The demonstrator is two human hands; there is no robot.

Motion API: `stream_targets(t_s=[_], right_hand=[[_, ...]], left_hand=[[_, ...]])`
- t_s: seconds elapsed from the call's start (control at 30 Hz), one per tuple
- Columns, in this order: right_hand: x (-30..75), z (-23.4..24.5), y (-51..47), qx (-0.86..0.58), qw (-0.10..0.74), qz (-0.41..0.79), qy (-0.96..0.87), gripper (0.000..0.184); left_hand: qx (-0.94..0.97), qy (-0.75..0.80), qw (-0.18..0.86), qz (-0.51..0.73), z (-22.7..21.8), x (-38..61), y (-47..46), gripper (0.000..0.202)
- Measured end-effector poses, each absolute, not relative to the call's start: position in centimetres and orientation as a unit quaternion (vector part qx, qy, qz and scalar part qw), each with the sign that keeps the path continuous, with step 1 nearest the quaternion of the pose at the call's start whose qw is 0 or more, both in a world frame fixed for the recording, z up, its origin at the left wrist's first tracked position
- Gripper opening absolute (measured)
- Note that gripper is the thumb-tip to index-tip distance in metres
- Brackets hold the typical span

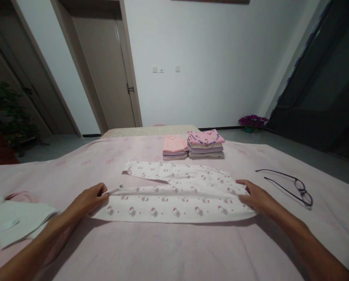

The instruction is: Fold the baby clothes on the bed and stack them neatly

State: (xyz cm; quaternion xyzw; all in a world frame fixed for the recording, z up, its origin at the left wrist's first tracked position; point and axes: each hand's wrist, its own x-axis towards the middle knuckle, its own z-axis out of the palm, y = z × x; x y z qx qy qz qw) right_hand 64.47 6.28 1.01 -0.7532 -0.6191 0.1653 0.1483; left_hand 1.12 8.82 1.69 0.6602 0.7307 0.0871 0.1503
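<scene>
White pants (174,201) with a small pink cartoon print lie sideways in front of me, one leg nearer and the other spread out behind it. My left hand (97,199) is closed on the hem of the near leg, pinching it between thumb and fingers. At the waist end, my right hand (253,197) grips the edge of the fabric, partly covering it. The near leg is stretched fairly straight between both hands.
A pink bedspread (162,249) lies under everything. Behind the pants stand two folded stacks, a peach-topped stack (175,147) and a pink-topped stack (206,143). Eyeglasses (301,191) lie at the right. Loose white clothing (22,218) lies at the left, beside my forearm.
</scene>
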Motion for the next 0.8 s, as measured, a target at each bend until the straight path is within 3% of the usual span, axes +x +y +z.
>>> stream_targets(t_s=[0.13, 0.23, 0.33, 0.6, 0.8], right_hand=[[69.0, 1.1, 6.6, -0.734, 0.139, 0.222, -0.626, 0.064], [70.2, 1.3, 7.7, -0.736, 0.134, 0.25, -0.615, 0.058], [69.2, 2.0, 10.2, -0.764, 0.153, 0.199, -0.594, 0.049], [63.4, 1.9, 16.0, -0.832, 0.091, 0.098, -0.538, 0.038], [62.7, 0.6, 16.9, -0.818, 0.148, 0.051, -0.553, 0.035]], left_hand=[[0.693, 0.69, 0.211, 0.015, 2.5, 1.2, 8.1, 0.02], [0.698, 0.69, 0.192, -0.018, 2.9, 1.0, 9.6, 0.021], [0.671, 0.728, 0.142, 0.012, 3.0, 1.1, 13.0, 0.024], [0.581, 0.806, 0.072, 0.081, 1.5, 4.4, 21.1, 0.041], [0.566, 0.812, 0.063, 0.128, -0.4, 6.3, 23.2, 0.029]])
